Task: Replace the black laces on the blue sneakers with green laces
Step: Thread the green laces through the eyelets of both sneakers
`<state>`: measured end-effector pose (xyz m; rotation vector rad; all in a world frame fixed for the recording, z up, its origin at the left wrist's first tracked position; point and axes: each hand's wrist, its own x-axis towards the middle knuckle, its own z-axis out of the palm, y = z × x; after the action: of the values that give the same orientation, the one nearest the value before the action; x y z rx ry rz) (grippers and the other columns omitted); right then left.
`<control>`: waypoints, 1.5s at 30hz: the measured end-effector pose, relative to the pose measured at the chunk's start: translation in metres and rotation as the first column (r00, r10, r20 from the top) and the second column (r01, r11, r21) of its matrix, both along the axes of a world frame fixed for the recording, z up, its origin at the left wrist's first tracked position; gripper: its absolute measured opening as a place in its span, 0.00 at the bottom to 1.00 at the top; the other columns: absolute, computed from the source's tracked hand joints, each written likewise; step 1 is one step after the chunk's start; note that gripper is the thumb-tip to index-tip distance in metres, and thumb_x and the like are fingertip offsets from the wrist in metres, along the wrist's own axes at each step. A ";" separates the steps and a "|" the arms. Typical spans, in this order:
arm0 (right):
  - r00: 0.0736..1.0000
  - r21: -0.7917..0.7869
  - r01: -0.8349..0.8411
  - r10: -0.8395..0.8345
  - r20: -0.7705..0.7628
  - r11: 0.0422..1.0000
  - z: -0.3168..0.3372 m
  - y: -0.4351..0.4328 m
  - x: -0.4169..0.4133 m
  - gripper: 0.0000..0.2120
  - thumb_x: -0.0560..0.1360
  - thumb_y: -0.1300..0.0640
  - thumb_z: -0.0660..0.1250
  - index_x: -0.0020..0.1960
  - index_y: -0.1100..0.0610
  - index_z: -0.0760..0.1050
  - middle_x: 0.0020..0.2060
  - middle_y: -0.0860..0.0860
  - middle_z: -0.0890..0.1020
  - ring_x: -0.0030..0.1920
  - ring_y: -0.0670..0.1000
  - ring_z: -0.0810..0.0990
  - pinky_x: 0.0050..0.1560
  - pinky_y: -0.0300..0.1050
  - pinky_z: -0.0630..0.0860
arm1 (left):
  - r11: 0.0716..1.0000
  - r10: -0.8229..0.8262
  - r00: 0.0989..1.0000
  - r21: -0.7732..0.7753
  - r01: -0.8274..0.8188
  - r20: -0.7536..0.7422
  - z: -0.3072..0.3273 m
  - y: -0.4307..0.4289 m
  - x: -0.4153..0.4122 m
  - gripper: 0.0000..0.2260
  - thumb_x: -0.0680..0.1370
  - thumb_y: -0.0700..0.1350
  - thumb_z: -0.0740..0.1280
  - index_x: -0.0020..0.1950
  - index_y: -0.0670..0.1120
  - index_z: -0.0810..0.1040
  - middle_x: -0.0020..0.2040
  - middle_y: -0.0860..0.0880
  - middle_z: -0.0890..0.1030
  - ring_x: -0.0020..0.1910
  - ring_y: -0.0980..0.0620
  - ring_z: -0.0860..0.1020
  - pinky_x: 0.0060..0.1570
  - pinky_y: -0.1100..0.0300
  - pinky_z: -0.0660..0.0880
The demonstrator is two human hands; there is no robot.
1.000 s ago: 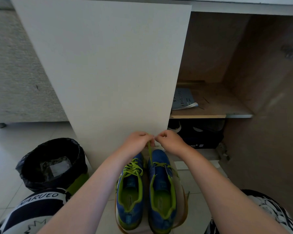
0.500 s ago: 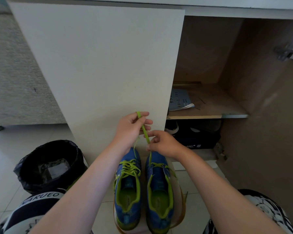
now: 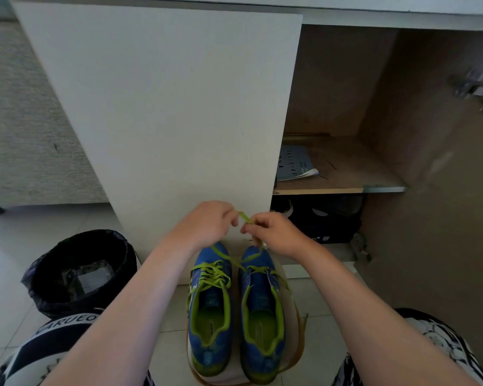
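Note:
Two blue sneakers with lime-green lining stand side by side on the floor, toes pointing away from me. The left sneaker [image 3: 209, 310] carries a green lace through its eyelets. The right sneaker [image 3: 262, 313] shows green lace only near its toe end. A green lace [image 3: 244, 217] runs up from the shoes and stretches between my two hands above the toes. My left hand [image 3: 207, 224] pinches one end of it. My right hand [image 3: 273, 232] pinches it a little further along, close beside the left.
A white cabinet door [image 3: 165, 112] stands open right behind the shoes. The cabinet holds a shelf with a booklet [image 3: 294, 162] and dark shoes [image 3: 318, 218] below. A black-lined bin [image 3: 81, 271] sits at the left. My knees frame the bottom corners.
My left hand, raised with the lace half a second ago, has come back down level with my right hand. Both hands now hold the lace close together.

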<state>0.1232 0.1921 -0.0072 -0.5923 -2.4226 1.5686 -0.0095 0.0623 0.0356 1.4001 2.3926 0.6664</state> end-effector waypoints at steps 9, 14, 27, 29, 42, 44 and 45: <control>0.959 0.050 0.062 -0.073 0.272 0.997 0.004 0.015 0.031 0.15 0.85 0.59 0.55 0.54 0.59 0.81 0.31 0.41 0.70 0.24 0.34 0.71 0.29 0.29 0.65 | 0.879 0.394 0.885 -0.182 -0.442 -0.246 -0.025 -0.013 -0.025 0.11 0.81 0.39 0.58 0.58 0.40 0.77 0.59 0.40 0.79 0.59 0.39 0.77 0.52 0.53 0.73; 0.927 0.095 0.011 -0.046 0.371 0.995 -0.001 0.009 0.035 0.16 0.83 0.65 0.57 0.64 0.59 0.79 0.33 0.41 0.76 0.27 0.36 0.72 0.27 0.25 0.65 | 0.899 0.222 0.935 -0.312 -0.306 -0.277 -0.032 -0.008 -0.002 0.19 0.76 0.36 0.62 0.67 0.43 0.74 0.65 0.41 0.76 0.65 0.41 0.74 0.61 0.51 0.74; 0.976 0.132 0.084 -0.109 0.190 0.988 -0.002 0.005 0.032 0.03 0.74 0.58 0.75 0.42 0.56 0.83 0.32 0.50 0.85 0.25 0.49 0.76 0.28 0.41 0.73 | 0.990 -0.029 0.981 -0.132 0.056 0.194 -0.046 0.027 0.035 0.11 0.80 0.47 0.62 0.56 0.49 0.83 0.54 0.47 0.82 0.51 0.47 0.78 0.50 0.55 0.74; 0.975 0.112 0.076 -0.098 0.200 0.991 -0.003 0.008 0.034 0.04 0.77 0.61 0.70 0.48 0.55 0.85 0.31 0.48 0.84 0.25 0.48 0.77 0.29 0.42 0.75 | 0.993 -0.034 0.986 -0.108 0.051 0.160 -0.049 0.027 0.031 0.12 0.81 0.47 0.61 0.56 0.50 0.83 0.56 0.48 0.82 0.54 0.48 0.78 0.51 0.57 0.73; 0.956 0.105 0.212 -0.228 0.185 0.972 -0.009 0.006 0.030 0.01 0.76 0.57 0.73 0.46 0.54 0.82 0.35 0.49 0.85 0.28 0.52 0.82 0.28 0.44 0.75 | 1.000 -0.028 0.984 0.014 0.026 0.178 -0.058 0.024 0.037 0.06 0.77 0.48 0.70 0.49 0.47 0.85 0.35 0.55 0.80 0.36 0.57 0.77 0.37 0.62 0.71; 0.948 0.098 0.247 -0.261 0.180 0.964 -0.010 0.006 0.030 0.04 0.77 0.54 0.72 0.46 0.54 0.82 0.35 0.48 0.86 0.28 0.52 0.82 0.26 0.42 0.73 | 0.998 0.009 0.976 0.059 -0.023 0.218 -0.061 0.023 0.036 0.07 0.77 0.48 0.70 0.48 0.48 0.86 0.40 0.53 0.83 0.40 0.55 0.79 0.40 0.61 0.74; 0.941 0.105 0.257 -0.273 0.198 0.961 -0.011 0.005 0.030 0.06 0.78 0.53 0.70 0.46 0.54 0.82 0.36 0.49 0.86 0.28 0.52 0.82 0.26 0.42 0.73 | 0.998 0.022 0.976 0.057 -0.035 0.217 -0.062 0.023 0.036 0.07 0.78 0.49 0.69 0.47 0.48 0.86 0.40 0.53 0.83 0.41 0.54 0.79 0.40 0.61 0.74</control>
<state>0.1527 0.1973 -0.0186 -1.0694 -2.4091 1.3562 0.0269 0.0852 -0.0263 1.2471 2.2432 0.8582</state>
